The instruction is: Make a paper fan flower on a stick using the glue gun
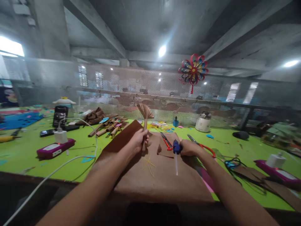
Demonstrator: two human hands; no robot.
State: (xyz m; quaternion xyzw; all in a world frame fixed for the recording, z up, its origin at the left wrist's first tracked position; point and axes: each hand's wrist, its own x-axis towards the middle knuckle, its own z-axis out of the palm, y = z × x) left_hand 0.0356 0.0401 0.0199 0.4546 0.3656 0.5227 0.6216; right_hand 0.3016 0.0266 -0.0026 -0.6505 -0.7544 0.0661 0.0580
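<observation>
My left hand (pixel 140 139) is closed round the stem of a brown paper fan-shaped piece (pixel 145 112), holding it upright above a brown paper sheet (pixel 160 175). My right hand (pixel 189 148) grips a blue glue gun (pixel 176 147) that rests low on the sheet, its white glue stick (pixel 176 164) pointing toward me. Thin yellow strands (pixel 148 164) lie on the sheet between my hands. Red-handled scissors (pixel 166 141) lie just beyond the glue gun.
A green table (pixel 77 150) carries rolled brown paper tubes (pixel 109 127), a magenta power bank with a white charger (pixel 55 146) and cable, a phone (pixel 60 115), a second scissors (pixel 203 146), a white pot (pixel 203 122), another power bank (pixel 278 171). Mesh fence behind, pinwheel (pixel 193 70) hanging.
</observation>
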